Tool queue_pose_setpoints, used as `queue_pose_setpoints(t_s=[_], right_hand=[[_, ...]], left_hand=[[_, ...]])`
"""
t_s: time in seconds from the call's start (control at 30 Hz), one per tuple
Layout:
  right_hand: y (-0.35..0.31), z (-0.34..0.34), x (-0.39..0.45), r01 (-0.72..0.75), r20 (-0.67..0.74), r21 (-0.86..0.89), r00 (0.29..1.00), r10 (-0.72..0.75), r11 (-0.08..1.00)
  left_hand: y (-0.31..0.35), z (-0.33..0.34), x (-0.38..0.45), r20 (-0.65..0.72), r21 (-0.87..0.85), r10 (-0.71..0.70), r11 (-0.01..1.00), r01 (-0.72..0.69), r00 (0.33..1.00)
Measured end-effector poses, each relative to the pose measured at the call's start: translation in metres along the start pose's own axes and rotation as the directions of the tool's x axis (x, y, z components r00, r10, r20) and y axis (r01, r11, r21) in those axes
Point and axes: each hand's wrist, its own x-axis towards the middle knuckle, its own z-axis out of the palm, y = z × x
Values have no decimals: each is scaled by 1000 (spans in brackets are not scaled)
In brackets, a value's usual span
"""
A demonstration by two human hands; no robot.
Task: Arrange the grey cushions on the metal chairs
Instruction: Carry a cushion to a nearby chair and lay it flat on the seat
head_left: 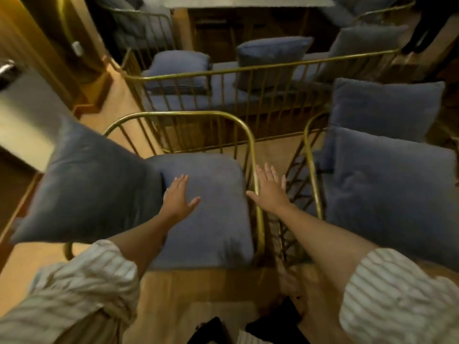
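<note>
Left hand [177, 198] lies flat, fingers spread, on the grey square seat cushion [206, 212] of the brass-coloured metal chair [250, 145]; right hand [269, 188], at three o'clock, hovers open (holding nothing) over the armrest.

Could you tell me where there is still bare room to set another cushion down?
The seat cushion right of the left hand is bare. The right chair is crowded with two cushions. The rear bench has gaps between its three cushions.
</note>
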Motion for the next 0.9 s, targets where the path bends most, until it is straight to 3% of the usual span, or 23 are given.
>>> queue_pose_setpoints(t_s=[0.37, 0.6, 0.7, 0.8, 0.9], right_hand=[[-192, 79, 21, 150, 128, 130, 978, -167, 980], [-244, 109, 67, 149, 260, 192, 945, -197, 970], [-249, 121, 94, 106, 341, 215, 923, -176, 971], [-246, 134, 125, 33, 406, 270, 902, -145, 962], [-243, 152, 154, -60, 462, 294, 883, -87, 954]], left_hand=[[-165, -91, -54, -191, 51, -324, 939, 339, 926], [-223, -128, -32, -329, 123, -374, 894, 432, 867], [-236, -145, -12, -436, -8, -448, 869, 495, 781], [-255, -158, 15, -373, -206, -603, 795, 571, 705], [-281, -161, 40, -302, -223, -647, 762, 608, 700]])
